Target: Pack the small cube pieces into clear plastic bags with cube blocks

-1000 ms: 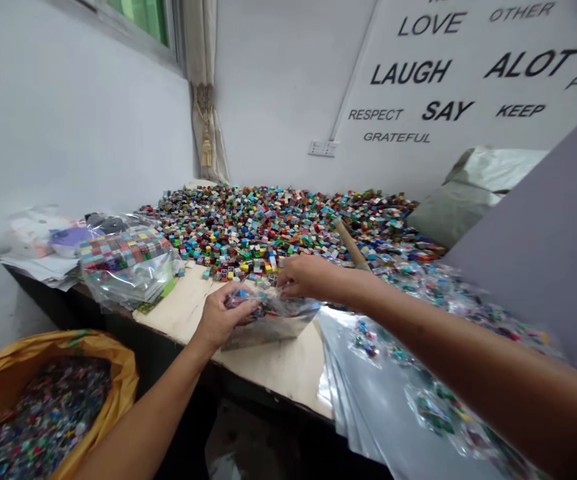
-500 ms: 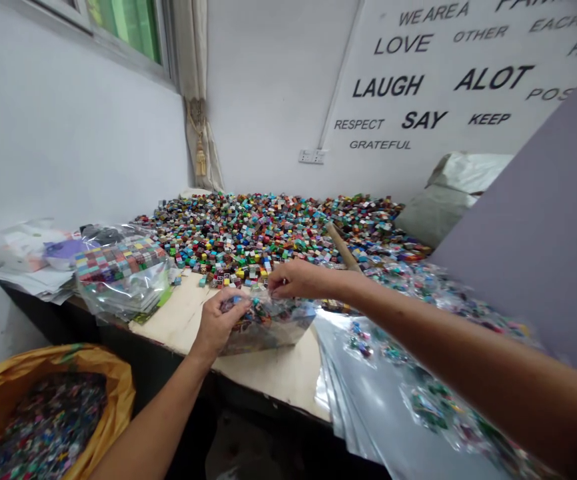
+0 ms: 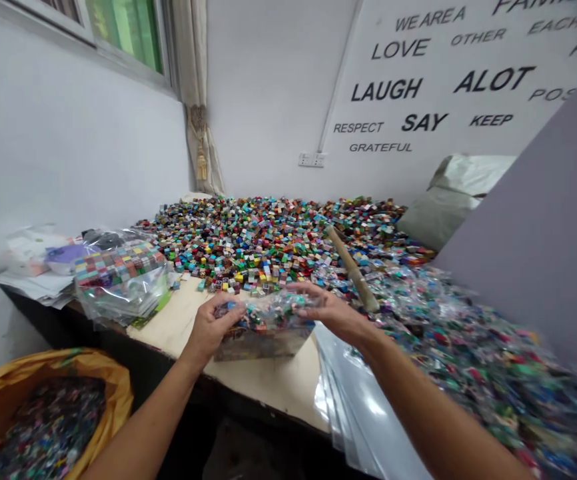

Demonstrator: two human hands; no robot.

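My left hand point(image 3: 213, 327) grips the left end of a clear plastic bag point(image 3: 271, 307) of small colourful pieces, thumb on the near side. At the bag's right end, the curved fingers and thumb of my right hand point(image 3: 329, 312) close round it. The bag lies over the top of a box-shaped pack point(image 3: 263, 344) with a blurred, brownish side, standing on the pale board point(image 3: 258, 383). What is inside that pack is hidden. Just behind the bag spreads a big heap of small coloured cubes point(image 3: 258, 233).
A wooden stick point(image 3: 351, 270) leans across the heap. Many small filled clear bags point(image 3: 488, 353) cover the right side, beside flat plastic sheets point(image 3: 368, 407). To the left are a wrapped bundle of cubes point(image 3: 121, 273) and a yellow sack point(image 3: 113, 380) of small pieces below the table edge.
My right hand has moved right and slightly nearer, from pinching mid-bag to holding its right end. The left hand stays about where it was. The bag now looks spread between both hands.
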